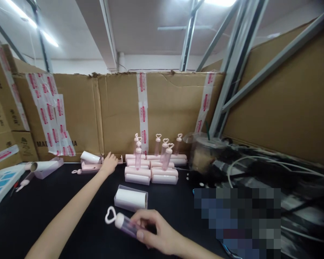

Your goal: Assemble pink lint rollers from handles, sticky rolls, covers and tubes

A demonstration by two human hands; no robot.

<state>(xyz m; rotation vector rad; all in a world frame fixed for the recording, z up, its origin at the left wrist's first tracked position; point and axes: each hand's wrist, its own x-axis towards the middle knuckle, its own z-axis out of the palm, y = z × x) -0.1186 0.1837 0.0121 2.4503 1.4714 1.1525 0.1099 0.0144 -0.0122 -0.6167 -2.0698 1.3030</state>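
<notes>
Clear plastic tube (pixel 127 227) with heart loop (pixel 107 217), held in narrow grip of right hand (pixel 160 232), just in front of white roll (pixel 130 198); long axis slants, loop end leftward. Left hand (pixel 109 164) behind and left of roll, at pink holder (pixel 91 168); its grip cannot be told.

- Brown cardboard sheets (pixel 118 111) stand behind the black tabletop (pixel 94 233), patched with red-and-white tape (pixel 143 113).
- Grey metal posts (pixel 237 68) rise above, with slanting braces (pixel 279 61).
- A pale ceiling (pixel 140 32) carries a beam (pixel 95 28) and bright lights (pixel 50 38).
- A white wall (pixel 153 62) shows beyond.
</notes>
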